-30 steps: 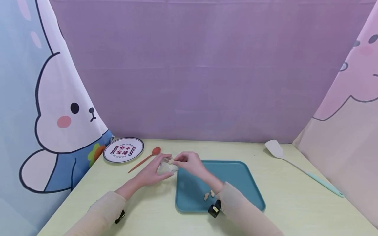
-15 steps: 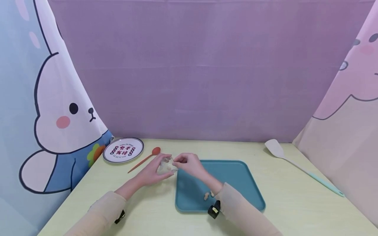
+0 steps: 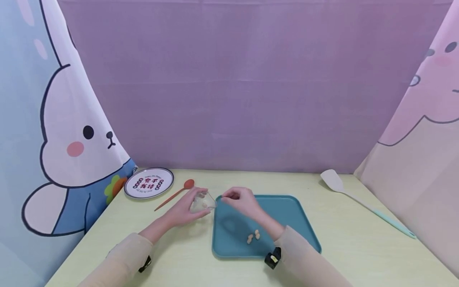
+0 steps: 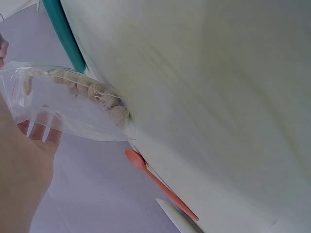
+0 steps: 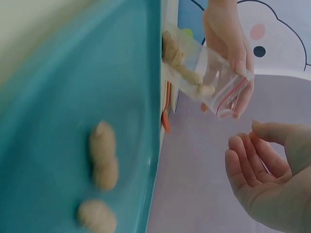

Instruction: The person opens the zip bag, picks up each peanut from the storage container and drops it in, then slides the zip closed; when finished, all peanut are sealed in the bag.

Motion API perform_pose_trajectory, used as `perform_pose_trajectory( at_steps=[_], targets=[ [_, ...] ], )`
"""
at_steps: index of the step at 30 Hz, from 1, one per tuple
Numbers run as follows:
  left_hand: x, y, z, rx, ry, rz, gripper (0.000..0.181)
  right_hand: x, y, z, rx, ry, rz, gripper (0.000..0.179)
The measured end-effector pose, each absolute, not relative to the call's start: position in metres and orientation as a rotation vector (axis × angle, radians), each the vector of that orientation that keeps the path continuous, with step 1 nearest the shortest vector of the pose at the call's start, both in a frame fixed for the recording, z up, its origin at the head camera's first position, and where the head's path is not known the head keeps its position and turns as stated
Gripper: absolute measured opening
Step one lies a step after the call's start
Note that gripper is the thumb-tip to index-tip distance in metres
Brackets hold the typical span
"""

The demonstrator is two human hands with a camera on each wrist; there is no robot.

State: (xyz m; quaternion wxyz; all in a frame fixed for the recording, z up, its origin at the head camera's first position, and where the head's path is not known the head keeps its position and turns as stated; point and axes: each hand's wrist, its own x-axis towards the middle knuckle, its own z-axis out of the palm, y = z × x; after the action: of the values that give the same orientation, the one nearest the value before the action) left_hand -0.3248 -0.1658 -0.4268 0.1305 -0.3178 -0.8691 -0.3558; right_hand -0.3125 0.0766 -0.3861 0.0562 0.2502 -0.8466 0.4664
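Note:
My left hand (image 3: 183, 208) grips a clear zip bag (image 5: 199, 73) with a red strip near its mouth, thumb and fingers on either side of it. Several peanuts (image 4: 87, 88) lie inside the bag, mostly along one side. My right hand (image 3: 244, 202) hovers above the left part of a teal tray (image 3: 283, 215), just apart from the bag mouth. Its fingers (image 5: 243, 162) bend loosely and hold nothing, with the thumb close to them in the right wrist view. Two peanuts (image 3: 250, 238) lie side by side near the front of the tray.
An orange-red spoon (image 3: 174, 197) lies behind the left hand, and a white plate (image 3: 150, 183) with red lettering sits at the back left. On the right of the table (image 3: 362, 255) lies a spatula (image 3: 362, 203) with a mint handle. A purple cloth (image 3: 229, 99) hangs behind.
My right hand has drawn back from the bag mouth, moving a little to the right over the tray. My left hand keeps its hold on the bag. Both peanuts on the tray now show fully.

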Motion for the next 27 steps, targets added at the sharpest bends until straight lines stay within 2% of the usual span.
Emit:
perform_pose_trajectory(
  at_steps=[10, 16, 21, 27],
  targets=[
    [-0.326, -0.165, -0.427, -0.934, -2.524, -1.040, 0.065, -0.301, 0.122, -0.400, 0.774, -2.624, 1.373, 0.017],
    [-0.326, -0.165, -0.428, -0.940, -2.516, -1.042, 0.066, -0.294, 0.147, -0.413, 0.887, -2.669, 1.373, 0.018],
    [-0.327, -0.165, -0.429, -0.936, -2.517, -1.032, 0.064, -0.289, 0.160, -0.416, 0.961, -2.721, 1.360, 0.022],
    [-0.327, -0.166, -0.429, -0.931, -2.516, -1.018, 0.063, -0.289, 0.168, -0.419, 1.010, -2.821, 1.305, 0.018]
  ],
)
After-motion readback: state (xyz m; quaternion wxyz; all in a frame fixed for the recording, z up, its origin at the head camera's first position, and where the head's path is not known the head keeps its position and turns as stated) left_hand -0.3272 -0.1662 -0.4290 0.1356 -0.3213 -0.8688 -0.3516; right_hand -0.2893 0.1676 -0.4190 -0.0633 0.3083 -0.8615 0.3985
